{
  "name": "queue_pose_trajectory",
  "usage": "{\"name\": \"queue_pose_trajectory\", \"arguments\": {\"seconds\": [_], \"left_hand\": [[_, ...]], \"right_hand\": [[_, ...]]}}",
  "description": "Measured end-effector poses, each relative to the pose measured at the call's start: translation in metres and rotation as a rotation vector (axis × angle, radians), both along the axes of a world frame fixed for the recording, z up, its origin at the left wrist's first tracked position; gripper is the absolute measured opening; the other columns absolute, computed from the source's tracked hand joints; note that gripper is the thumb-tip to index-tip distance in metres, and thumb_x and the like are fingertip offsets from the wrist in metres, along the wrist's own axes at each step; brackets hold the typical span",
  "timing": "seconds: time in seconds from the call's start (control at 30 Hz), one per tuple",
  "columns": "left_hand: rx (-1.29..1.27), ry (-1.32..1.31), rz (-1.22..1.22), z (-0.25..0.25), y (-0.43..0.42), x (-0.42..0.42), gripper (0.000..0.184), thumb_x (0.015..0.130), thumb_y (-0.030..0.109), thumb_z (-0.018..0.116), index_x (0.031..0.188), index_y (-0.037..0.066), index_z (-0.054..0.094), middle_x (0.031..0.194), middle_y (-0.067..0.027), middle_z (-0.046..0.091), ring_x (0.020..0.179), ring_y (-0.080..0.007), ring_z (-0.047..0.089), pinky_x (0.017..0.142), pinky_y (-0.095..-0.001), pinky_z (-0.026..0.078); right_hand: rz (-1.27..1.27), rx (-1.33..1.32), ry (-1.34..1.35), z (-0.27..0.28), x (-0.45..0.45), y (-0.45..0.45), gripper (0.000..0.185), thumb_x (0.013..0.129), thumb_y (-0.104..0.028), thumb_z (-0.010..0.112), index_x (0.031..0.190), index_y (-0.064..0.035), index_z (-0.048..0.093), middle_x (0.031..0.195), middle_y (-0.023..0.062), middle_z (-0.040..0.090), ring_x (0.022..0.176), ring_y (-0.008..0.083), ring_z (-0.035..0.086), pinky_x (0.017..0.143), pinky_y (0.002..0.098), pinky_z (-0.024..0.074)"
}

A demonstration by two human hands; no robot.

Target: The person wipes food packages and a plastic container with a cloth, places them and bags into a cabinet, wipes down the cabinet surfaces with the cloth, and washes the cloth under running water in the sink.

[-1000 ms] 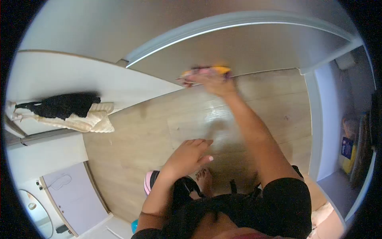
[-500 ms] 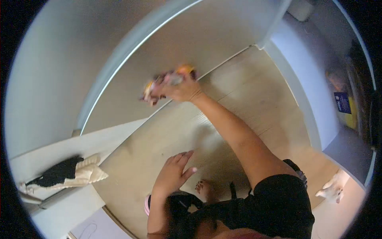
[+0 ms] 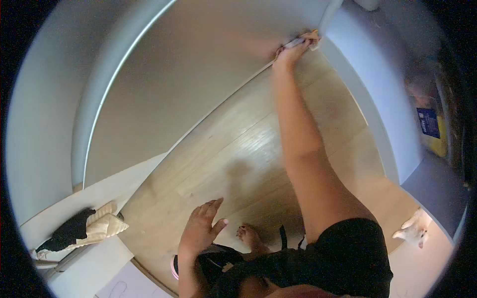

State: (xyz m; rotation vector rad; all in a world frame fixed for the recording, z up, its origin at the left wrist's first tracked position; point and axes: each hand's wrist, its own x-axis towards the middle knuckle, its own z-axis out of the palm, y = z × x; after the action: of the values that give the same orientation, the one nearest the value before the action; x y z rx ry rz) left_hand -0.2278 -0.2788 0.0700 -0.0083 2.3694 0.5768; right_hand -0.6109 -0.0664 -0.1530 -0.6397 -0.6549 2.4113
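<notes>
My right hand [image 3: 293, 54] is stretched far out and closed on a crumpled multicoloured cloth [image 3: 313, 37]. It presses the cloth against the lower far corner of a large smooth grey panel [image 3: 189, 79], close to the floor. Part of the cloth is covered by the fingers. Nearer to my body, my left hand [image 3: 201, 226] hovers above the floor with nothing in it, its fingers stretched out and the thumb apart.
Pale wooden flooring [image 3: 233, 149] runs between the panel and a shelf unit on the right, where a blue-and-yellow package [image 3: 430, 124] sits. A light-coloured cat [image 3: 415, 231] is at lower right. Black and cream fabric [image 3: 94, 228] lies at the left.
My right hand has carried the cloth along the panel, away and to the right, into the corner. The left hand has stayed open and shifted only slightly in view.
</notes>
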Motion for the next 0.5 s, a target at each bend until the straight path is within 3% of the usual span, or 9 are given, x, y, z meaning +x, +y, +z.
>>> {"name": "queue_pose_trajectory", "arguments": {"seconds": [0.03,0.1,0.13,0.2,0.27,0.33,0.4,0.47,0.5], "left_hand": [[0.033,-0.017,-0.006,0.003,0.002,0.001,0.051,0.083,0.028,0.057,0.126,0.005,0.043,0.119,-0.0172,0.051,0.108,-0.0333,0.048,0.094,-0.0412,0.036],[0.058,-0.052,0.013,0.005,0.001,0.007,0.051,0.083,0.028,0.057,0.126,0.005,0.043,0.118,-0.0167,0.051,0.108,-0.0333,0.048,0.094,-0.0412,0.036],[0.058,-0.091,0.042,0.006,-0.002,0.009,0.051,0.082,0.026,0.058,0.127,0.007,0.042,0.121,-0.0164,0.049,0.112,-0.0337,0.045,0.097,-0.0409,0.035],[0.07,-0.132,0.076,0.005,-0.01,0.009,0.052,0.082,0.025,0.058,0.128,0.008,0.041,0.124,-0.016,0.048,0.116,-0.0341,0.043,0.099,-0.0407,0.033],[-0.046,-0.066,0.047,0.006,-0.018,0.011,0.052,0.082,0.025,0.058,0.128,0.008,0.041,0.123,-0.0159,0.048,0.116,-0.0337,0.043,0.099,-0.0404,0.034],[-0.009,-0.064,0.068,0.003,-0.025,0.011,0.051,0.082,0.025,0.058,0.128,0.008,0.042,0.124,-0.0159,0.048,0.116,-0.0337,0.043,0.099,-0.0407,0.034],[0.019,-0.06,0.079,0.0,-0.027,0.011,0.051,0.082,0.026,0.058,0.128,0.008,0.042,0.124,-0.0159,0.048,0.116,-0.0336,0.043,0.099,-0.041,0.034],[0.082,-0.069,0.005,-0.003,-0.03,0.015,0.05,0.083,0.027,0.056,0.127,0.008,0.042,0.125,-0.0156,0.047,0.116,-0.0341,0.043,0.099,-0.0414,0.033],[0.088,-0.077,0.006,-0.006,-0.033,0.016,0.05,0.083,0.027,0.056,0.127,0.008,0.042,0.125,-0.0156,0.047,0.116,-0.0341,0.043,0.099,-0.0414,0.033]], "right_hand": [[-0.045,0.349,-0.071,-0.025,-0.02,0.01,0.043,0.093,-0.036,0.027,0.123,-0.0059,0.039,0.129,0.0099,0.037,0.12,0.0205,0.036,0.095,0.0335,0.0353],[-0.055,0.692,-0.146,-0.023,-0.013,0.001,0.045,0.094,-0.036,0.026,0.125,-0.0055,0.036,0.131,0.0101,0.035,0.121,0.0207,0.035,0.097,0.0332,0.0332],[-0.133,0.853,-0.22,0.03,0.002,-0.003,0.047,0.094,-0.036,0.027,0.128,-0.0053,0.033,0.134,0.0102,0.032,0.123,0.0216,0.033,0.1,0.0332,0.0301],[-0.209,1.027,-0.291,0.068,0.018,-0.024,0.049,0.094,-0.036,0.027,0.131,-0.005,0.03,0.136,0.0102,0.03,0.124,0.0224,0.032,0.102,0.0333,0.0269],[-0.194,0.705,-0.329,0.073,0.03,-0.051,0.054,0.094,-0.038,0.027,0.135,-0.0027,0.024,0.139,0.0107,0.026,0.126,0.0226,0.029,0.105,0.0327,0.0214],[-0.107,0.67,-0.281,0.047,0.059,-0.096,0.056,0.094,-0.04,0.026,0.136,-0.0027,0.023,0.14,0.0106,0.026,0.125,0.0222,0.029,0.105,0.033,0.0213],[0.058,0.231,-0.223,0.024,0.093,-0.144,0.059,0.094,-0.044,0.024,0.137,-0.0041,0.02,0.139,0.0101,0.026,0.124,0.0215,0.03,0.105,0.0338,0.0218],[0.203,-0.171,-0.341,0.009,0.133,-0.213,0.061,0.093,-0.049,0.023,0.138,-0.008,0.02,0.138,0.0095,0.029,0.123,0.0211,0.032,0.104,0.0348,0.0236],[0.304,-0.263,-0.462,0.035,0.157,-0.23,0.06,0.093,-0.05,0.023,0.137,-0.0094,0.022,0.135,0.0093,0.032,0.12,0.0209,0.036,0.102,0.0353,0.0263]]}}
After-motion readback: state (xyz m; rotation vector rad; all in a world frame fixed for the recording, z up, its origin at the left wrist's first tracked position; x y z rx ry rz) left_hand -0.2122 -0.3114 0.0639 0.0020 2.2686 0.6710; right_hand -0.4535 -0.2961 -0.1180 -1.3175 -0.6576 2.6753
